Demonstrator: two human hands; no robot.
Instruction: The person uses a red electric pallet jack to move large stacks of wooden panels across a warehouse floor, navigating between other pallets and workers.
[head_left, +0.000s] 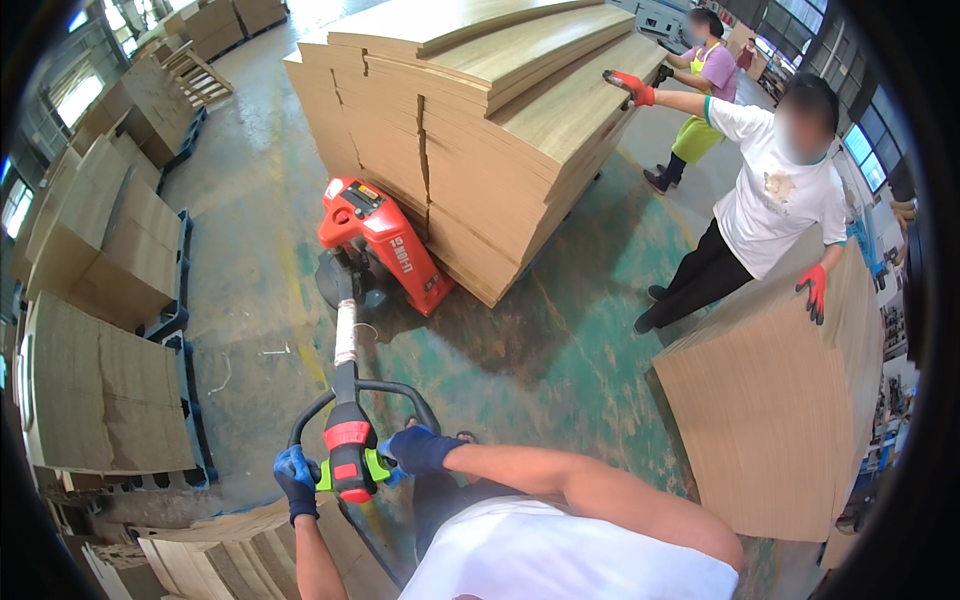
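Observation:
My left hand [294, 474], in a blue glove, is closed round the left side of the pallet truck's handle [349, 434]. On the opposite side my right hand [420, 450], gloved the same way, closes on the right grip by the green lever [378, 464]. The handle has red and green controls, and its shaft [346, 332] runs forward to the red body of the electric pallet truck [400, 252]. That body stands against a tall stack of wooden boards [480, 170]; its forks are hidden under the load.
A co-worker [780, 190] in red gloves touches the loaded stack and another board stack [765, 400] at right. Behind, a person in a yellow apron [700, 100] stands beside the load. Board stacks [110, 390] on blue pallets line the left; more boards [240, 560] lie near my left arm.

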